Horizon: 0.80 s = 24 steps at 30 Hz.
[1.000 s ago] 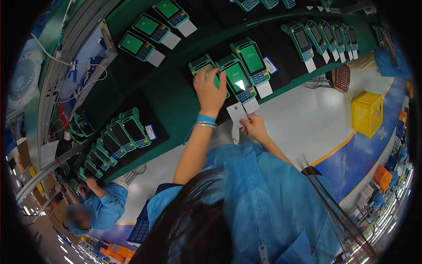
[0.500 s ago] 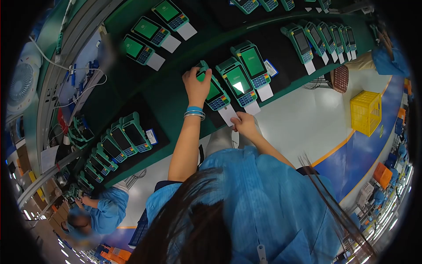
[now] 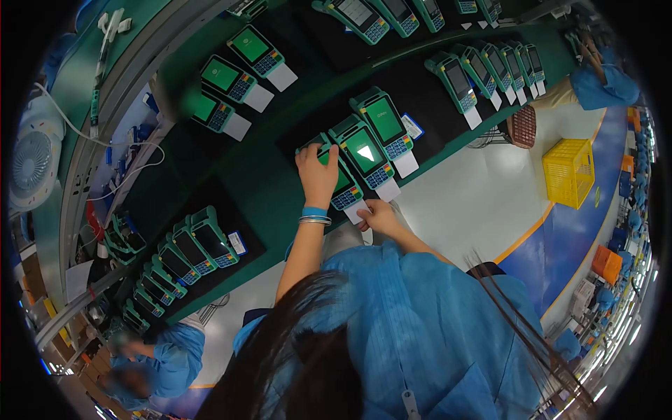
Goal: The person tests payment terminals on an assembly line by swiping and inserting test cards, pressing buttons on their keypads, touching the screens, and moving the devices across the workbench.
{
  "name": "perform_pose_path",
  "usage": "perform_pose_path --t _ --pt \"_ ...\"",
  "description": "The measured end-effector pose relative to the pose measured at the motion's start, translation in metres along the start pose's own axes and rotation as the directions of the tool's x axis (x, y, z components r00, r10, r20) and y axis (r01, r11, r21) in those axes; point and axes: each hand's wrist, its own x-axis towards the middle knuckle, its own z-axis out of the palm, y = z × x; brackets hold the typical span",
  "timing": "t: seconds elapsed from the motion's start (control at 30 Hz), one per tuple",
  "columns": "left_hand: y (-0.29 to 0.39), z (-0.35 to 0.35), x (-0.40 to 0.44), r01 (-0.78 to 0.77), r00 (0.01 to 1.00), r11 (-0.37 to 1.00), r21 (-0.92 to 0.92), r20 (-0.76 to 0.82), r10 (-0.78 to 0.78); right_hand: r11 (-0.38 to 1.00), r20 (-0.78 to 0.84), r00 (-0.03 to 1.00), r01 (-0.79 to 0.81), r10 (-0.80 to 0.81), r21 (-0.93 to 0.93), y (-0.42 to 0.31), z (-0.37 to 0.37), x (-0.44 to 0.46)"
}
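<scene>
My left hand [image 3: 318,176] is wrapped over the upper end of a green payment terminal [image 3: 346,199], covering much of its lit green screen. At the terminal's lower edge, my right hand [image 3: 380,216] pinches a white card [image 3: 357,211] that sticks out below the keypad. Right beside it lies a second payment terminal [image 3: 364,150] with a green screen, a bright reflection and its own white card [image 3: 388,190]. A third payment terminal [image 3: 382,119] lies farther right, also with a white card [image 3: 406,165] at its lower end.
More terminals with cards lie at the upper left [image 3: 250,45] and right [image 3: 458,84]. A row of dark-screened terminals [image 3: 210,241] stands at lower left. A white fan [image 3: 33,161] is at far left. A yellow crate [image 3: 569,175] sits on the floor. Co-workers sit at lower left and upper right.
The whole view has shifted with my head. My right hand is closer to the terminal's lower edge, and less of the card shows. My left hand keeps its hold on the terminal.
</scene>
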Motion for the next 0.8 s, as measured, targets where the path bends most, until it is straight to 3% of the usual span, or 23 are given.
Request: perform_pose_path --t 0.03,0.1,0.13,0.17,0.2,0.23,0.27,0.33,0.37,0.4,0.47,0.5,0.63,0.7,0.8 --pt "-0.004 0.001 -0.001 -0.006 1.000 1.000 -0.005 0.004 0.006 0.993 0.035 0.998 -0.051 0.055 -0.104 -0.017 -0.005 -0.008" --pt "-0.021 0.002 0.002 -0.084 0.975 0.989 -0.120 -0.216 0.057 0.974 0.057 0.993 -0.089 0.103 -0.207 -0.034 -0.023 -0.011" --pt "-0.028 -0.006 -0.005 -0.030 0.954 0.999 0.021 -0.299 0.035 0.836 0.068 0.987 0.160 -0.146 -0.525 -0.036 -0.038 -0.013" --pt "-0.039 -0.011 -0.013 0.110 0.952 0.994 -0.013 -0.286 -0.109 0.542 0.153 0.920 0.341 -0.362 -0.768 -0.038 -0.052 -0.016" --pt "-0.056 -0.010 -0.022 0.249 0.931 0.968 -0.044 -0.266 -0.251 0.713 0.023 0.955 0.237 -0.296 -0.660 -0.056 -0.065 -0.022" --pt "-0.083 0.002 -0.033 0.362 0.925 0.931 0.054 -0.142 -0.352 0.849 -0.091 0.975 0.131 -0.205 -0.513 -0.074 -0.081 -0.023" --pt "-0.081 0.005 -0.035 0.351 0.931 0.935 0.055 -0.132 -0.341 0.822 -0.222 0.909 0.187 -0.352 -0.537 -0.075 -0.100 -0.017" --pt "-0.072 0.012 -0.041 0.475 0.859 0.831 -0.289 -0.051 -0.509 0.738 -0.399 0.706 0.260 -0.585 -0.622 -0.084 -0.131 0.000" --pt "-0.070 0.015 -0.037 0.503 0.822 0.817 -0.282 -0.134 -0.553 0.680 -0.440 0.588 0.278 -0.679 -0.679 -0.095 -0.145 0.010" --pt "-0.078 0.013 -0.031 0.492 0.831 0.824 -0.280 -0.131 -0.541 0.633 -0.425 0.532 0.304 -0.733 -0.712 -0.099 -0.161 0.025" --pt "-0.099 0.004 -0.019 0.583 0.807 0.729 -0.359 0.146 -0.573 0.590 -0.417 0.467 0.324 -0.779 -0.739 -0.099 -0.180 0.061" --pt "-0.085 -0.006 -0.021 0.437 0.898 0.882 -0.176 0.031 -0.439 0.563 -0.374 0.517 0.272 -0.770 -0.781 -0.099 -0.186 0.078" --pt "-0.102 -0.027 -0.037 0.363 0.920 0.910 -0.200 -0.080 -0.384 0.351 -0.178 0.611 0.175 -0.771 -0.920 -0.098 -0.187 0.113" --pt "-0.110 -0.047 -0.048 0.422 0.883 0.860 -0.288 -0.085 -0.462 0.200 -0.070 0.619 0.142 -0.782 -0.969 -0.104 -0.184 0.115" --pt "-0.135 -0.070 -0.069 0.456 0.842 0.831 -0.318 -0.149 -0.519 0.236 -0.109 0.595 0.140 -0.796 -0.962 -0.097 -0.193 0.126"
